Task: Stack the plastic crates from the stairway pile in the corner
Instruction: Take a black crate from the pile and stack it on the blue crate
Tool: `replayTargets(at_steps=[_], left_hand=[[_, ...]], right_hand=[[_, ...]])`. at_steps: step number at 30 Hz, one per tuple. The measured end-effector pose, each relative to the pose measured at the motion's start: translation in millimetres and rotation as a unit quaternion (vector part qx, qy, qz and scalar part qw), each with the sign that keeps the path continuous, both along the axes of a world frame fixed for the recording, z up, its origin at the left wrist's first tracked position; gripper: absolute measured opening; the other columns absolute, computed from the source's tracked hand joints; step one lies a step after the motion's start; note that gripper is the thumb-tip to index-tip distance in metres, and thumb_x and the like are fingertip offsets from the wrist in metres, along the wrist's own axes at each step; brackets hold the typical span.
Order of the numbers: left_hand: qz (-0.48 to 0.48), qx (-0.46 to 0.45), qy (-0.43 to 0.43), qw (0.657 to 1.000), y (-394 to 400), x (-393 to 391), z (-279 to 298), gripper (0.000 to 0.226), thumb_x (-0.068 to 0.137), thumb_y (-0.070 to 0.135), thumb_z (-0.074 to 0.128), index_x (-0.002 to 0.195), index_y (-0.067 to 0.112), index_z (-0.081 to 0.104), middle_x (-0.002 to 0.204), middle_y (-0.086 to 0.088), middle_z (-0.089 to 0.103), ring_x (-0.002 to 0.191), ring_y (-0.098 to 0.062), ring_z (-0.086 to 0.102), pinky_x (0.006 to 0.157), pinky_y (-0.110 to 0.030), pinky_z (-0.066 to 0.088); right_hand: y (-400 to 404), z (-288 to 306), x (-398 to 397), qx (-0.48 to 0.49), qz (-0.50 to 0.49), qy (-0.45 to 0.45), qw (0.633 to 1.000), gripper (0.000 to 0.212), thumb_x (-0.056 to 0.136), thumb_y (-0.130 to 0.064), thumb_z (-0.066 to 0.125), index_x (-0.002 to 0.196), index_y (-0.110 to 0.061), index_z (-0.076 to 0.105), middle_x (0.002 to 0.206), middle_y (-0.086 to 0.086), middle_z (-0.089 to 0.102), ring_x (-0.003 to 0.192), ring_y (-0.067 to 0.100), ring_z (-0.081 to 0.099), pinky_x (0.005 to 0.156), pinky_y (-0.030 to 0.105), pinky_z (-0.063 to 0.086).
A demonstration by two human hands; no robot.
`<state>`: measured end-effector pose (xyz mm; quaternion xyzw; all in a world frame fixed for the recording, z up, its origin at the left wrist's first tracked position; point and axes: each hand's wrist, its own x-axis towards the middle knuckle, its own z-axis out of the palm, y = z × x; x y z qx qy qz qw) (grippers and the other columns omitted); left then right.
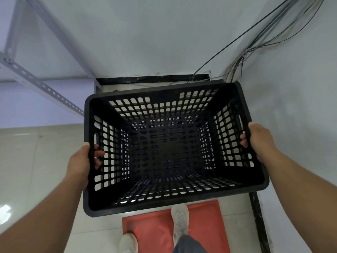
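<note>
A black perforated plastic crate (171, 148) fills the middle of the view, held open side up above the floor in a corner. My left hand (82, 159) grips its left rim, fingers poking through the side slots. On the opposite rim my right hand (255, 137) holds it with fingers curled inside. Through the crate's holes I see dark lattice below, possibly another crate; I cannot tell for sure.
White walls meet in the corner ahead. Cables (255, 42) hang down the right wall. A perforated metal bracket (42, 84) runs diagonally at left. A red mat (156, 229) lies on the tiled floor under my white shoes (179, 221).
</note>
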<state>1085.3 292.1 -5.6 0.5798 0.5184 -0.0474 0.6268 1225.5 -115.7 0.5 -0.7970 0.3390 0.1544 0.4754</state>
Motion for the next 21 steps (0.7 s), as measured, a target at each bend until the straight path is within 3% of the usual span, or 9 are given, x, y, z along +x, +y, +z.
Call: replayTargets(at_steps=[7,13,18,21], left_hand=[[0.007,0.028,0.003,1.0,6,12,6,0.032,0.098,0.034,0.036,0.088,0.012,0.058,0.078,-0.009,0.062,0.032,-0.006,0.044,0.055,-0.028,0.035],[0.015,0.043,0.001,0.999,9,11,3,0.031,0.097,0.033,0.038,0.085,0.013,0.058,0.061,-0.003,0.066,0.034,-0.007,0.044,0.054,-0.028,0.035],[0.031,0.052,0.008,0.998,17,8,-2,0.031,0.096,0.034,0.039,0.084,0.014,0.059,0.055,0.001,0.066,0.034,-0.008,0.043,0.05,-0.026,0.035],[0.027,0.052,0.006,0.998,18,7,-5,0.03,0.095,0.034,0.04,0.085,0.015,0.06,0.065,-0.002,0.066,0.039,-0.009,0.043,0.049,-0.024,0.038]], right_hand=[[7,-3,-3,0.007,-0.018,-0.005,1.0,0.027,0.101,-0.027,0.034,0.105,-0.009,0.054,0.069,0.007,0.054,0.047,0.015,0.048,0.044,0.022,0.043],[11,-7,-4,-0.001,-0.018,-0.012,1.0,0.03,0.1,-0.027,0.034,0.105,-0.007,0.056,0.07,0.006,0.054,0.054,0.019,0.046,0.053,0.027,0.041],[17,-12,-3,-0.002,-0.001,-0.024,1.0,0.03,0.1,-0.027,0.034,0.085,-0.012,0.056,0.072,0.008,0.056,0.054,0.021,0.047,0.054,0.028,0.041],[18,-11,-2,-0.002,0.002,-0.027,1.0,0.031,0.099,-0.028,0.034,0.083,-0.013,0.055,0.072,0.007,0.056,0.054,0.02,0.047,0.054,0.028,0.041]])
